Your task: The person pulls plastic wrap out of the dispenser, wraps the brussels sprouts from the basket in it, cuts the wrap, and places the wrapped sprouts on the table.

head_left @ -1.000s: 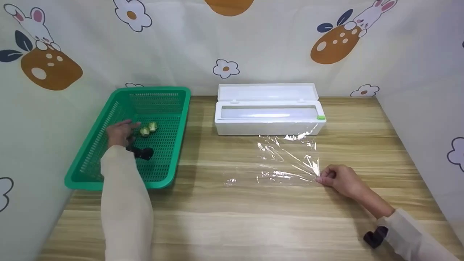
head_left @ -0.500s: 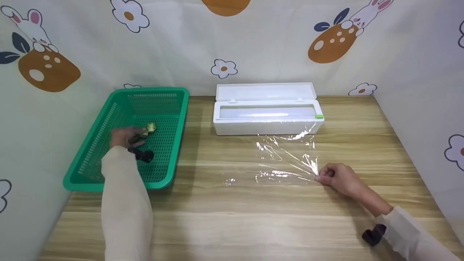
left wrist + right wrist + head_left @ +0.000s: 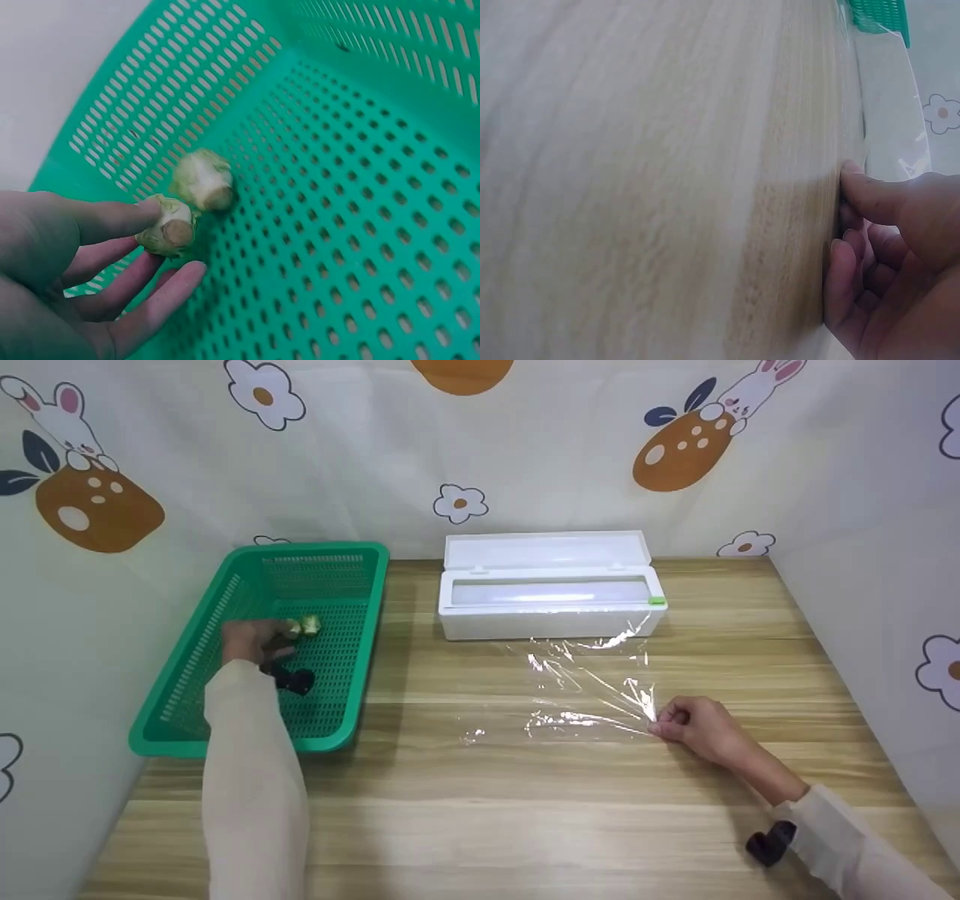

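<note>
In the left wrist view, my left hand (image 3: 90,270) pinches a small pale green Brussels sprout (image 3: 175,231) with a brown cut stem. A second Brussels sprout (image 3: 204,180) lies just beyond it on the floor of the green basket (image 3: 367,660). On the right, my right hand (image 3: 701,727) grips the near right corner of a clear sheet of cling film (image 3: 577,690) between thumb and fingertips. The film runs out over the table from a white cling film dispenser (image 3: 555,622), whose lid (image 3: 547,551) stands raised with the roll showing inside.
A light wood table (image 3: 480,810) carries the basket at left and the dispenser at the back. A patterned cloth (image 3: 555,442) hangs behind and along both sides. A green slider (image 3: 657,601) sits at the dispenser's right front edge.
My left hand has moved from beside the sprouts to the nearer-left one, taken hold of it and shifted slightly left. My right hand stays on the film corner; the head view drifts slightly.
</note>
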`<state>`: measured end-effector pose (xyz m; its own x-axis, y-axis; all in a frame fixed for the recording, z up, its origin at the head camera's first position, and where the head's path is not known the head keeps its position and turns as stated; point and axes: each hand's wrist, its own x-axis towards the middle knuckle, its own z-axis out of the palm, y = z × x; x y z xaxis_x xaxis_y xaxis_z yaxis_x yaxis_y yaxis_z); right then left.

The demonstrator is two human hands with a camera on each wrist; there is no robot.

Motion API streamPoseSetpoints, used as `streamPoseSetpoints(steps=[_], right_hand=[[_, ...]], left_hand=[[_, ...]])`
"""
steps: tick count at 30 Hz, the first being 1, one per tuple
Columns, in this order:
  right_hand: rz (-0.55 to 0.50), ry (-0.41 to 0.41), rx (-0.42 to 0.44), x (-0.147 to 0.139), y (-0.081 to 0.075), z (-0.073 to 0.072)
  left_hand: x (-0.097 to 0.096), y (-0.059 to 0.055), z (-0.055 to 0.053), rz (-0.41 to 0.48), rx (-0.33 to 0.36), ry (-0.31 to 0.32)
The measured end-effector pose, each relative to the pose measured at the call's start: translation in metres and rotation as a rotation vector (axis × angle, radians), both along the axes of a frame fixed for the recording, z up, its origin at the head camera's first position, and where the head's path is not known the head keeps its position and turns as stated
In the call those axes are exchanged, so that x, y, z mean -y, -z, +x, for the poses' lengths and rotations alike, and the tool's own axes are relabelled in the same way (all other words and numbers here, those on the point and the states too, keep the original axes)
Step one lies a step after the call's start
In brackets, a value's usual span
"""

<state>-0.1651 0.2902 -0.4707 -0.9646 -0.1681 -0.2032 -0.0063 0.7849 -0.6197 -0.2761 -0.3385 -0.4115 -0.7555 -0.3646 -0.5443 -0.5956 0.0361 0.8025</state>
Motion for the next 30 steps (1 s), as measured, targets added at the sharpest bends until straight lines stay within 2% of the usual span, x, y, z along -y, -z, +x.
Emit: streamPoseSetpoints(steps=[4, 8, 14, 22, 30], right_hand=[[0.007, -0.003, -0.003, -0.001, 0.0, 0.001], [0.004, -0.003, -0.001, 0.0, -0.001, 0.0], [-0.002, -0.001, 0.01, 0.001, -0.001, -0.001], [-0.003, 0.011, 0.015, 0.001, -0.001, -0.001], [-0.015, 0.009, 0.003, 0.001, 0.002, 0.0]], left_hand=[[-0.003, -0.011, 0.0, 0.015, -0.021, -0.013], [-0.007, -0.027, -0.002, 0.079, -0.058, -0.06], [-0.017, -0.048, -0.004, 0.096, -0.146, -0.035], [-0.033, -0.064, -0.003, 0.103, -0.293, -0.069], [-0.047, -0.079, 0.002, 0.149, -0.387, -0.065]])
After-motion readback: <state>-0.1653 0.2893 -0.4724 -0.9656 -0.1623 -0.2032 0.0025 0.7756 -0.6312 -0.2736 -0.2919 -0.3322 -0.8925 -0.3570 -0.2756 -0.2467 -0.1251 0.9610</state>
